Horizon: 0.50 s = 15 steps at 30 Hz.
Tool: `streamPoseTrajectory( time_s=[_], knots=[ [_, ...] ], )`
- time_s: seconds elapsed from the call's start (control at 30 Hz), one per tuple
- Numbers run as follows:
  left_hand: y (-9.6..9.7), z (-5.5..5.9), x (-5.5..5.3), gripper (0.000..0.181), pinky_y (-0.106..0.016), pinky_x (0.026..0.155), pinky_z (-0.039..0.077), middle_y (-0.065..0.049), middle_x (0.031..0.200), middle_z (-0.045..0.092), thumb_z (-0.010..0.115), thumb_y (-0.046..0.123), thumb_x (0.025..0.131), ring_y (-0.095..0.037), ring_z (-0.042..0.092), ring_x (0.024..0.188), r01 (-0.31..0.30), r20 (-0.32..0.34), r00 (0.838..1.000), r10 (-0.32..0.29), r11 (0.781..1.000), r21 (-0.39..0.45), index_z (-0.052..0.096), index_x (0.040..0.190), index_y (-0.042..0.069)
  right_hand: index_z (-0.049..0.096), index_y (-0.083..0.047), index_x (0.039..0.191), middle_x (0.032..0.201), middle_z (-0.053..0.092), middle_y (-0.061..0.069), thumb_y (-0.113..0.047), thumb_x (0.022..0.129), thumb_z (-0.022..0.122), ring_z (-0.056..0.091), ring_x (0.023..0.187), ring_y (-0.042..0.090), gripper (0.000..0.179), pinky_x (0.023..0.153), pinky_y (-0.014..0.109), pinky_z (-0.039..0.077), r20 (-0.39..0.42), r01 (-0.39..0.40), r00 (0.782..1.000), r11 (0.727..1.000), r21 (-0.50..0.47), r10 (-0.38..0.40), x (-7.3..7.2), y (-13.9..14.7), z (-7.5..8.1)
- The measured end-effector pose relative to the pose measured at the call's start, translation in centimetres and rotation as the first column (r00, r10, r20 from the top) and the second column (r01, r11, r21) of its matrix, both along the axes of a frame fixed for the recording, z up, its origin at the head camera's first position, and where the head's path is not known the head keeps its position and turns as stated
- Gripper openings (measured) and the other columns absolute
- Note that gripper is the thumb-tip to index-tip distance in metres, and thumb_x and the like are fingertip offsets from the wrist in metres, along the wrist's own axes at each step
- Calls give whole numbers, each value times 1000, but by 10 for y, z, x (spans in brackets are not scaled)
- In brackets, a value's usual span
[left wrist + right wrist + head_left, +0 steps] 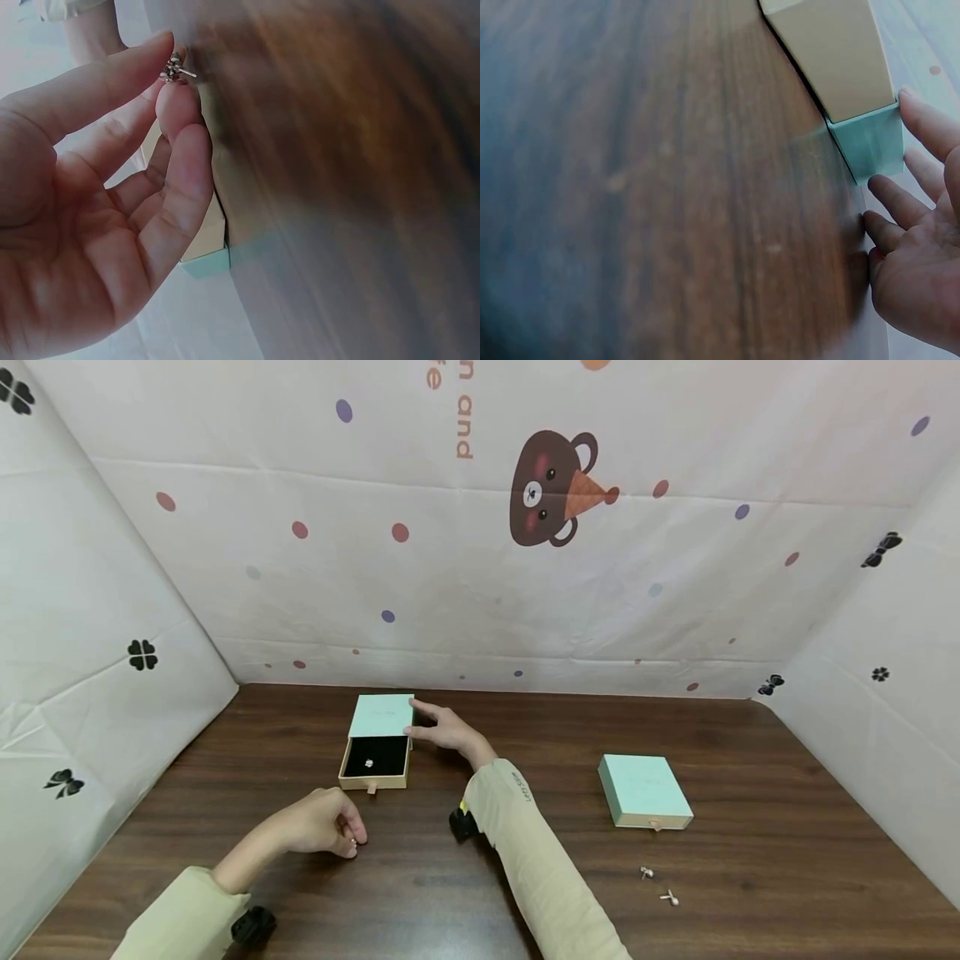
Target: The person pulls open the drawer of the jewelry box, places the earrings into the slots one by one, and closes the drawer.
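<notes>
A small silver stud earring (174,70) with a thin post is pinched between the thumb and forefinger of my left hand (318,824), a little in front of the open box. That box has a mint-green sleeve (381,717) and a cream drawer (391,782) pulled out toward me. On the drawer's black lining (386,750) sits another stud earring (369,763). At the sleeve's right side is my right hand (450,732), its fingers extended and fingertips right at the green edge.
A closed mint-green box (647,783) stands to the right on the brown wooden table (525,860). Two more stud earrings (670,898) lie in front of it. Printed white cloth walls (450,568) enclose the table at the back and both sides.
</notes>
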<state>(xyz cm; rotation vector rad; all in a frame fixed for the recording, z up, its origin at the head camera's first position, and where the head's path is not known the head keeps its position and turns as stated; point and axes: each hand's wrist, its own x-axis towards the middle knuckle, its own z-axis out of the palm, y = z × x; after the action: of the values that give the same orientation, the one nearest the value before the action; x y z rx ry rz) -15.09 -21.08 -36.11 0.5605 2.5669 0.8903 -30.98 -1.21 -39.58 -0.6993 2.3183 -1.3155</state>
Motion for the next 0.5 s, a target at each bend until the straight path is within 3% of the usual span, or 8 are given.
streamPoseTrajectory(
  time_s=[0.5],
  knots=[
    [-2,0,0,13,-23,50,41,5,60,55,76,4,68,-8,49,56,-7,10,1000,7,1000,-17,64,69,10,27,-24,144,148,27,2,-29,91,56,24,135,18,61,104,38,30,16,-12,1000,1000,-11,12,-1,0,-1]
  ],
)
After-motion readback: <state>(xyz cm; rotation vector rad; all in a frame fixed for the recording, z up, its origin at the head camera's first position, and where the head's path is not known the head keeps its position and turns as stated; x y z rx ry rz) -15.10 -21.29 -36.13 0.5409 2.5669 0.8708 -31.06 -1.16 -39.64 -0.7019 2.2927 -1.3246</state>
